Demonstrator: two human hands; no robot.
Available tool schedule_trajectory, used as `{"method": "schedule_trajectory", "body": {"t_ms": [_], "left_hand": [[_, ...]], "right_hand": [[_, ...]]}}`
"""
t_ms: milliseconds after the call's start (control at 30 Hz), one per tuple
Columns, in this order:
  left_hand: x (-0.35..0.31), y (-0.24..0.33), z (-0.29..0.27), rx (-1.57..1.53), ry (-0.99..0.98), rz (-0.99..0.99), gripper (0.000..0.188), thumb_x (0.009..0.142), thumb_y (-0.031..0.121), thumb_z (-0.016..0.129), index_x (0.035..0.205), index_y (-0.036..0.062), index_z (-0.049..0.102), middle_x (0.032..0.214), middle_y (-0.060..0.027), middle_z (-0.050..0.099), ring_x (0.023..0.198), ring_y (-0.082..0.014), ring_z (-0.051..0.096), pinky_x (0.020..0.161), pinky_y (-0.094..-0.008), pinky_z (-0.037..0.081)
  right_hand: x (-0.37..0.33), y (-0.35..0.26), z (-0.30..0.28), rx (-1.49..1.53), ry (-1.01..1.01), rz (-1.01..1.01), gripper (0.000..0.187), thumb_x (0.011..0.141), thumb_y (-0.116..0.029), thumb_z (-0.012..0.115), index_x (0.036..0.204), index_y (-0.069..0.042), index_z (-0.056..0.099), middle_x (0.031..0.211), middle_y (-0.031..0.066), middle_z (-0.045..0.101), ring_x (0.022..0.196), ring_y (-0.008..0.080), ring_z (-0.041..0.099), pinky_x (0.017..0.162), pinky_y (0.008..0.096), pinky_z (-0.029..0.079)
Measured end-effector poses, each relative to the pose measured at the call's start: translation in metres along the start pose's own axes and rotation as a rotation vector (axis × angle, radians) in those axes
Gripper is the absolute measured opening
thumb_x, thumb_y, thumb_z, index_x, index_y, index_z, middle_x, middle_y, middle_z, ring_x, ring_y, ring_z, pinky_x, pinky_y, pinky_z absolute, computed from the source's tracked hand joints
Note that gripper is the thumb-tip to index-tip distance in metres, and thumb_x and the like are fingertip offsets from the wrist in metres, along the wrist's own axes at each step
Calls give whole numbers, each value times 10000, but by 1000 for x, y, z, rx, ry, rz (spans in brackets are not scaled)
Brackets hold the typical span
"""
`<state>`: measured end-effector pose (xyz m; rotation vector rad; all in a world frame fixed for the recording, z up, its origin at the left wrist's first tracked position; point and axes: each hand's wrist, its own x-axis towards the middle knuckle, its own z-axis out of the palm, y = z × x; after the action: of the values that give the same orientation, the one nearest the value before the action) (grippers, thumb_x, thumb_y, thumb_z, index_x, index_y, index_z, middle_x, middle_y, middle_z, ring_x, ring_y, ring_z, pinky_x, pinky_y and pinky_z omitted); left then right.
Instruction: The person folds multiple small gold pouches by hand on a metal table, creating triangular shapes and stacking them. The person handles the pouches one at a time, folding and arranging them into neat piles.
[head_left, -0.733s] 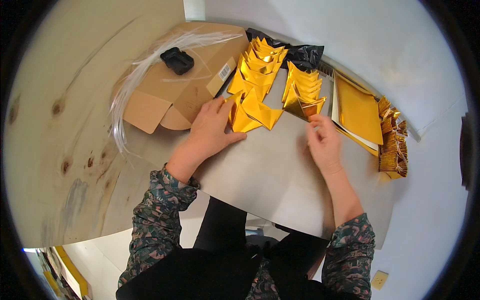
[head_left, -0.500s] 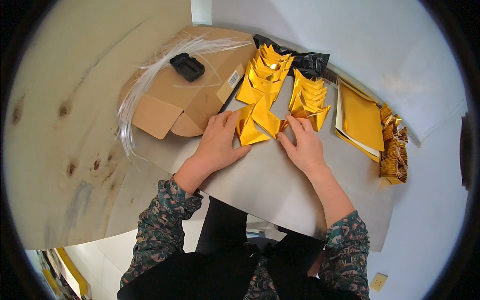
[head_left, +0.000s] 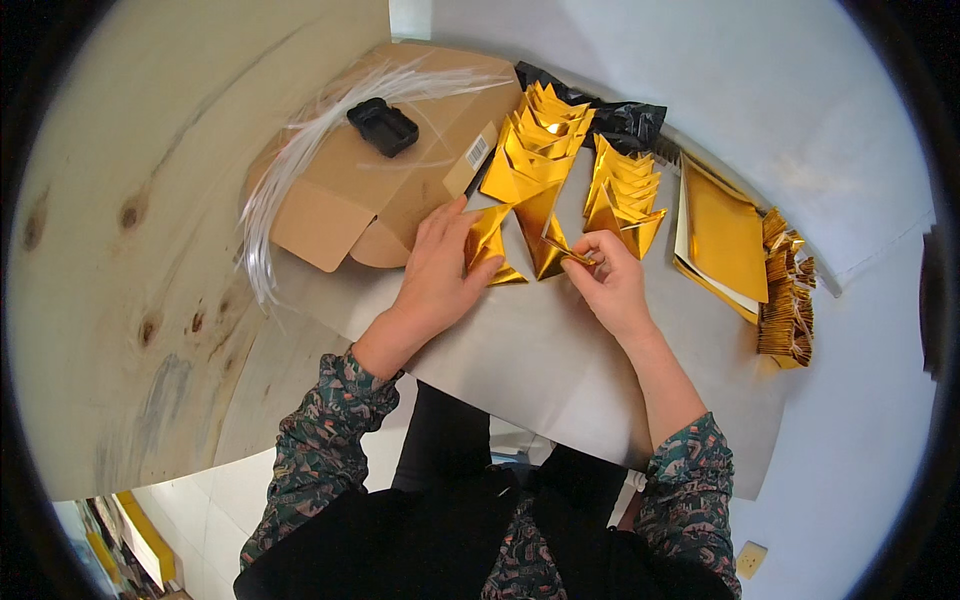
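A folded gold paper piece [head_left: 488,244] lies on the tabletop under my left hand [head_left: 432,268], which rests along its left side with fingers at the upper edge and thumb on its lower part. Just right of it is another gold folded paper [head_left: 540,225], its long point aimed toward me. My right hand [head_left: 612,285] pinches a raised corner of this second piece between thumb and forefinger. Behind it stretches a row of nested gold folded papers [head_left: 540,145], with a shorter row [head_left: 625,190] to its right.
A brown cardboard box [head_left: 370,200] at the left carries white plastic strips [head_left: 285,170] and a black plastic tray [head_left: 383,127]. Black plastic film [head_left: 630,125] lies at the back. Gold sheets [head_left: 722,235] and bundled gold folds [head_left: 787,310] sit at the right along the wall.
My right hand has closed on the second piece's corner and lifted it. My left hand has slid slightly onto its piece, and the two pieces now lie farther apart.
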<state>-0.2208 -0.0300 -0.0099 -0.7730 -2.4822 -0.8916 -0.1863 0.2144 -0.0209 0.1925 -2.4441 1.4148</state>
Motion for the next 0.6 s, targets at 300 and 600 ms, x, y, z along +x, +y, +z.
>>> {"method": "schedule_trajectory", "body": {"t_ms": [300,600], "left_hand": [[32,36,-10,-1402,-218,-655,690,1011,606,355,1355,23,487,1310,-137,557,1039,-221,659,788,-331,546],[24,43,11,-1450,-341,-613,230,954,195,670,1133,62,616,1002,1,665,906,-89,642,782,-260,548]], "right_hand": [[-10,-33,-24,-18,171,-482,192,826,66,691,966,-30,600,929,58,642,764,131,591,681,244,485],[-10,-30,-40,252,142,-369,282,866,55,649,1130,-25,590,1082,94,678,929,167,649,829,301,520]]}}
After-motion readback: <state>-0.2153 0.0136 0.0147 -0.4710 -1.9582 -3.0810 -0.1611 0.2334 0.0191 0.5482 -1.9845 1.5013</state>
